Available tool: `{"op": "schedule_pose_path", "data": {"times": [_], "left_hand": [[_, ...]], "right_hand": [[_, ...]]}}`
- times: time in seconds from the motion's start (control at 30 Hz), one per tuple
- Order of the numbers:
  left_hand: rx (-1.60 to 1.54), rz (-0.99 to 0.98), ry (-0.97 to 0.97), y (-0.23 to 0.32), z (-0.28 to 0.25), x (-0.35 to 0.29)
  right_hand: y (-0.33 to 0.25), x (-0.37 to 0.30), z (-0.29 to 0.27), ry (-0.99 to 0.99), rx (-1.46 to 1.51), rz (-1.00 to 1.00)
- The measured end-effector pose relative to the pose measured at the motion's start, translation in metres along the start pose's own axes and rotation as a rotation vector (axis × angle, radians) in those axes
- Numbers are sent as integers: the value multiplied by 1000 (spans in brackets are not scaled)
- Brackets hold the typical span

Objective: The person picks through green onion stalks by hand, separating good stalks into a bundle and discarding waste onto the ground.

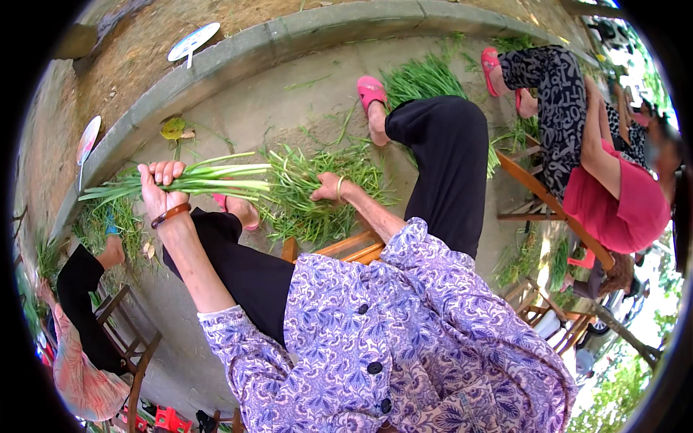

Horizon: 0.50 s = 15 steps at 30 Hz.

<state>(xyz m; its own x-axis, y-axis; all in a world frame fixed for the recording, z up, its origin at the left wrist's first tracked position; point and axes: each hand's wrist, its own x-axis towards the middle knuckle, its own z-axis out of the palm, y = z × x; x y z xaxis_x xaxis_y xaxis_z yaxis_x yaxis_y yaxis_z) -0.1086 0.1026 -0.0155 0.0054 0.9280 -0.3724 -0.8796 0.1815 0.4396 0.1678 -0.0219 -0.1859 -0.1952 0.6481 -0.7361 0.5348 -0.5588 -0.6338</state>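
My left hand, with a brown bangle at its wrist, is closed round a bunch of garlic chives. The pale stalk ends point right, and the dark green leaves trail out to the left. My right hand, wearing a pale bangle, is apart from the bunch, over a loose heap of green trimmings on the ground between my feet. Its fingers are curled; what they grip, if anything, is hidden. A thick pile of long chives lies beyond my right knee, beside my pink shoe.
A curved stone kerb runs along the far side, with two hand fans beside it. To my right sits a person in a red top; to my left, another in a patterned top. Wooden chairs stand about.
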Motion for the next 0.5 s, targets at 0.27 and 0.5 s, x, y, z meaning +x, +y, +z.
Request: {"op": "schedule_pose_path", "data": {"times": [0.27,0.5], "left_hand": [[-19,-3,33,-1,-1,7],[-20,57,89,6,6,1]], "right_hand": [[7,-4,-16,54,237,24],[1,-10,-31,5,893,-46]]}}
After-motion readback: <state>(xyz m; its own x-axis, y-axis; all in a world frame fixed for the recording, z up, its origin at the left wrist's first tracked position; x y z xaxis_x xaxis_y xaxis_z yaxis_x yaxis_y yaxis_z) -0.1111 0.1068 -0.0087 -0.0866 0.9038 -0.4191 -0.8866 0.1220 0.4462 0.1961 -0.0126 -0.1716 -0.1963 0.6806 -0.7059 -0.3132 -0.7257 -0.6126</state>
